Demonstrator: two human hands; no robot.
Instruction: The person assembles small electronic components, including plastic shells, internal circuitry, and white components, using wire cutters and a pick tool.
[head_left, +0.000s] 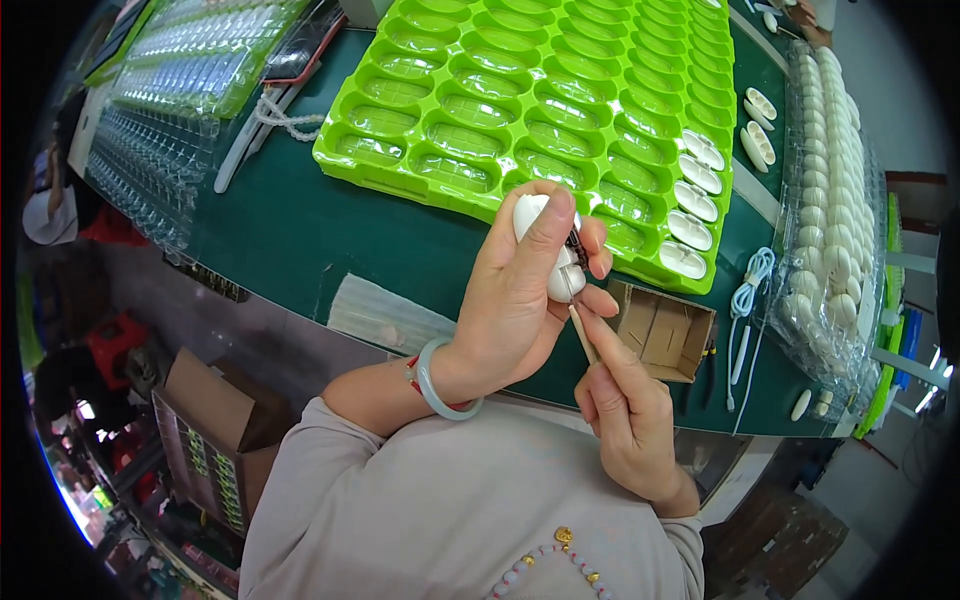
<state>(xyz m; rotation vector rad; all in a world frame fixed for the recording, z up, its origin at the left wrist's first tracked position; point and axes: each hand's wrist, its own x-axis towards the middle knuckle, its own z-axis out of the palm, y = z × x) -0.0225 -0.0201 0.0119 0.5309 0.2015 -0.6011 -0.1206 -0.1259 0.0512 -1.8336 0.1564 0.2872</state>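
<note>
Fingers of left hand (515, 300) wrap a white case (545, 255) at frame centre; right hand (625, 415) pinches a stick (582, 333) at its seam. Green tray (420, 175) holds five cases at right, most pockets unfilled.

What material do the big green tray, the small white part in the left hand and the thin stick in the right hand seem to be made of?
Green tray: looks like thin moulded plastic, glossy, with light glinting in its oval pockets.
White part in the left hand: probably hard plastic, smooth and slightly shiny.
Thin stick in the right hand: pale tan and matt, likely wood or bamboo; too small to be sure.
</note>
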